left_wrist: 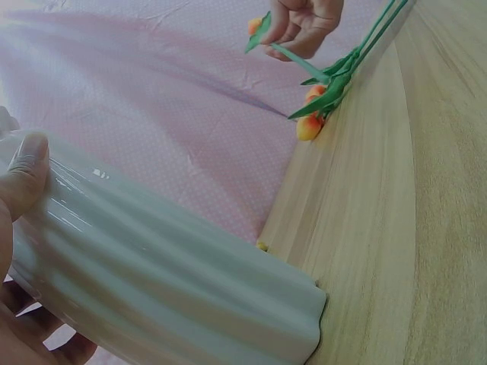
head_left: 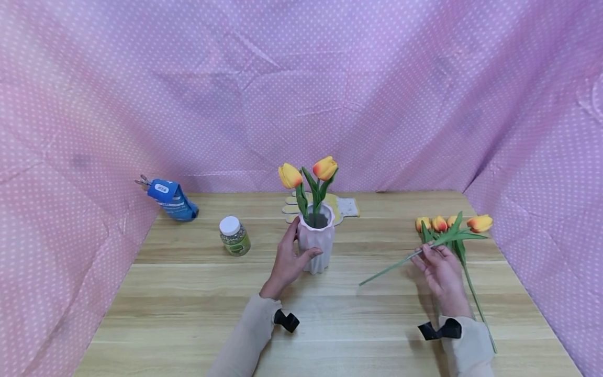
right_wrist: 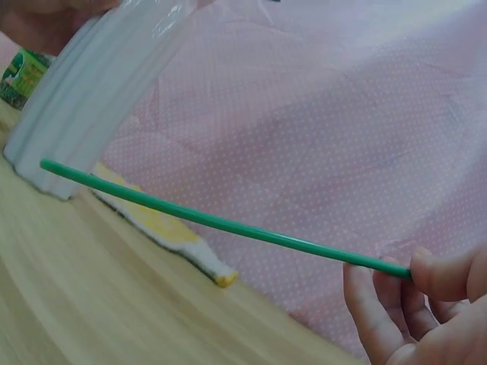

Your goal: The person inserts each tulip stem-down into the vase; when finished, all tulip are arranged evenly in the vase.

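Observation:
Near the middle of the table stands a white fluted vase [head_left: 316, 246], upright, with two yellow-orange tulips [head_left: 325, 168] in it. My left hand [head_left: 289, 264] grips the vase's side, thumb across its front and fingers round the back. To the right, my right hand [head_left: 444, 275] pinches a single tulip by its green stem [right_wrist: 228, 223] between thumb and fingers. The bare stem end points left toward the vase, apart from it in the head view. Under and beyond that hand lie several more tulips [head_left: 439, 224], blooms toward the back.
Left of the vase stands a jar [head_left: 235, 238] with a white lid. A blue bag [head_left: 173, 200] closed with a clip sits at the back left. Behind the vase lies a yellow and white work glove [head_left: 347, 206]. A pink dotted cloth [head_left: 301, 94] hangs round the table.

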### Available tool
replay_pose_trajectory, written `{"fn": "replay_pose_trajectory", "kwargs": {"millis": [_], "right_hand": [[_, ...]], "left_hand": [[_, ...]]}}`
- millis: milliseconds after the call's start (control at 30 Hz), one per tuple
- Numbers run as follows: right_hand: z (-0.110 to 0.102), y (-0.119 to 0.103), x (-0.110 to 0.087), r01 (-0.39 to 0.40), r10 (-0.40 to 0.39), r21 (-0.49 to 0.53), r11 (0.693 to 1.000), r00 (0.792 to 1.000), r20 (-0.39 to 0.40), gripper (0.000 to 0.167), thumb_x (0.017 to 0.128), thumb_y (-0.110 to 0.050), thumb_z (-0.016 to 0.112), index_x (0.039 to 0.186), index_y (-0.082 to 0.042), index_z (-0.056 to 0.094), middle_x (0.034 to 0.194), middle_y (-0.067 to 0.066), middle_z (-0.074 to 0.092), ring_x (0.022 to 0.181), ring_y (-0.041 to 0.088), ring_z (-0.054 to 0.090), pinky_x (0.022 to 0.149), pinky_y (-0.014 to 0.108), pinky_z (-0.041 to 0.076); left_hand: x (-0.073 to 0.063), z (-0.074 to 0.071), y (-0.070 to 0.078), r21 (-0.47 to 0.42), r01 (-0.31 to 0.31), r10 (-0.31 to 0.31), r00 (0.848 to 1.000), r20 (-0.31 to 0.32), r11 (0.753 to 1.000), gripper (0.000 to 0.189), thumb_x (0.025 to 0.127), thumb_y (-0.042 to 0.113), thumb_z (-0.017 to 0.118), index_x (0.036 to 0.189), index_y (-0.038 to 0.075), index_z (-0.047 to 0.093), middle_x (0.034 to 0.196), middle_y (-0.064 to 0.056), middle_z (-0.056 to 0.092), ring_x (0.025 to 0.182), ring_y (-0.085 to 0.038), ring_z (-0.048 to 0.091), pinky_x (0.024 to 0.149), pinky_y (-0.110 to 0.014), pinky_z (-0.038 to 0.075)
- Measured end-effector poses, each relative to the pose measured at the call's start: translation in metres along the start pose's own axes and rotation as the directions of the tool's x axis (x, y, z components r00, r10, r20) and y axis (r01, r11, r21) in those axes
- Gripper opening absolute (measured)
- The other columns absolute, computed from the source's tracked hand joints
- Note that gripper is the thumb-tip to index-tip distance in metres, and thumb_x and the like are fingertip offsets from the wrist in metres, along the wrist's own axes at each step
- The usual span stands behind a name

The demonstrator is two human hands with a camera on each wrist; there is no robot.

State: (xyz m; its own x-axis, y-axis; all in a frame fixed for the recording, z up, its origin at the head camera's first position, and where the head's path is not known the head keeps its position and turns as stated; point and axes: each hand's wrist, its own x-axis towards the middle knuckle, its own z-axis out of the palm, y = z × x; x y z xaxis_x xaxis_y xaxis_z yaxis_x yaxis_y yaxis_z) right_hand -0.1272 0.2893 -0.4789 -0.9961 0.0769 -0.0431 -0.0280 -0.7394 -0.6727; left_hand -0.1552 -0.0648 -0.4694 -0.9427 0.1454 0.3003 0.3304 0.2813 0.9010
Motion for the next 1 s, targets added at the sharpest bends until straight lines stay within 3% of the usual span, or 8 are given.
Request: {"fn": "replay_pose_trajectory", "kwargs": {"millis": [333, 533, 733, 1000], "right_hand": [[0.02, -0.014, 0.001, 0.054, -0.053, 0.085, 0.995, 0.999, -0.003, 0.018, 0.099, 0.009, 0.048, 0.091, 0.0, 0.062, 0.084, 0.01, 0.072, 0.08, 0.019, 0.072, 0.074, 0.037, 0.064], [0.032, -0.021, -0.001, 0.075, -0.081, 0.182, 0.98, 0.997, 0.021, 0.02, 0.099, 0.01, 0.045, 0.097, 0.002, 0.064, 0.096, 0.01, 0.072, 0.088, 0.023, 0.073, 0.077, 0.04, 0.064], [0.042, -0.028, -0.001, 0.079, -0.084, 0.229, 0.97, 0.996, 0.012, 0.014, 0.098, 0.008, 0.048, 0.098, 0.002, 0.06, 0.095, 0.011, 0.069, 0.088, 0.023, 0.071, 0.079, 0.04, 0.064], [0.06, -0.031, 0.003, 0.157, -0.182, 0.299, 0.941, 0.982, 0.057, 0.013, 0.098, 0.01, 0.046, 0.093, 0.007, 0.058, 0.092, 0.018, 0.068, 0.084, 0.028, 0.07, 0.08, 0.044, 0.063]], "left_hand": [[0.0, 0.0, -0.001, -0.005, -0.013, 0.013, 1.0, -0.002, 1.0, 0.092, 0.087, 0.034, 0.078, 0.159, 0.011, 0.025, 0.157, -0.013, 0.043, 0.139, -0.034, 0.05, 0.113, -0.055, 0.044], [0.0, 0.0, -0.001, -0.009, -0.007, 0.007, 1.0, -0.002, 1.0, 0.092, 0.087, 0.032, 0.078, 0.159, 0.01, 0.025, 0.157, -0.013, 0.043, 0.139, -0.035, 0.049, 0.113, -0.055, 0.044], [0.0, 0.0, 0.0, -0.009, 0.004, -0.004, 1.0, -0.001, 1.0, 0.092, 0.087, 0.032, 0.078, 0.159, 0.011, 0.025, 0.158, -0.013, 0.042, 0.139, -0.034, 0.049, 0.113, -0.055, 0.044], [0.0, 0.0, 0.0, -0.006, -0.007, 0.007, 1.0, -0.002, 1.0, 0.092, 0.087, 0.031, 0.078, 0.159, 0.01, 0.025, 0.158, -0.013, 0.043, 0.138, -0.034, 0.05, 0.113, -0.055, 0.044]]}}
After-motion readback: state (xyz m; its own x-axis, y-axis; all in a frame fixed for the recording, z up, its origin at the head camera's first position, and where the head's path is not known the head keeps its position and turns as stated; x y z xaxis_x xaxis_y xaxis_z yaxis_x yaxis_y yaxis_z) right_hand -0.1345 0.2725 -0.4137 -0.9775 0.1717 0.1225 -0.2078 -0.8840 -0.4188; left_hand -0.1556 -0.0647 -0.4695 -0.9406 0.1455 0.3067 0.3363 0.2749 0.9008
